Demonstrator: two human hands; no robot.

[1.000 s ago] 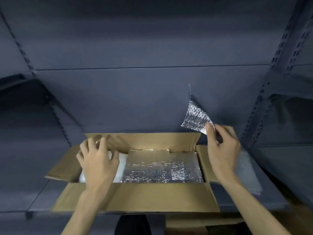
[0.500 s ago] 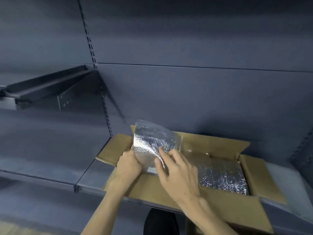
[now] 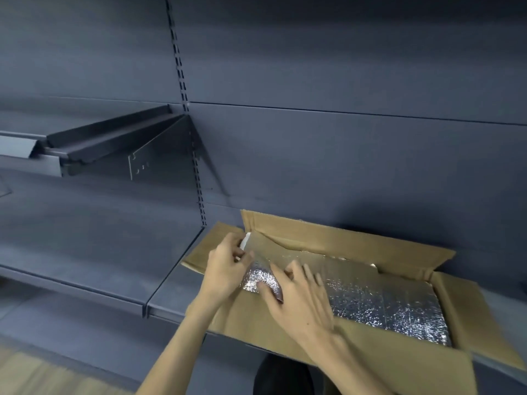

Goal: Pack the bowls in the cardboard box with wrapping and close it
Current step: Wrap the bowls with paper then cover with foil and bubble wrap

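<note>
Grey metal shelving [image 3: 171,286] fills the view, and nearest the camera a strip of wood-toned floor [image 3: 34,374] shows at the lower left, with a dark rounded shape [image 3: 282,377] below the shelf edge that I cannot identify. On the shelf sits the open cardboard box [image 3: 399,363], its near flap hanging toward the person and partly hidden by both forearms. The right hand [image 3: 299,297] lies over a small piece of silver foil wrapping [image 3: 256,277] at the box's left end, fingers spread and fairly straight, pressing it down. The left hand [image 3: 225,269] is just beside it, fingers curled and pinching the wrapping's left edge, where something white [image 3: 245,240] peeks out. No bowl is visible; the hands and foil cover that end. A larger silver foil sheet [image 3: 382,306] covers the rest of the box interior. Beyond, the far flap [image 3: 342,240] stands against the back panel [image 3: 342,152], and an upper shelf bracket [image 3: 159,158] juts out at left beside a slotted upright [image 3: 185,95].
</note>
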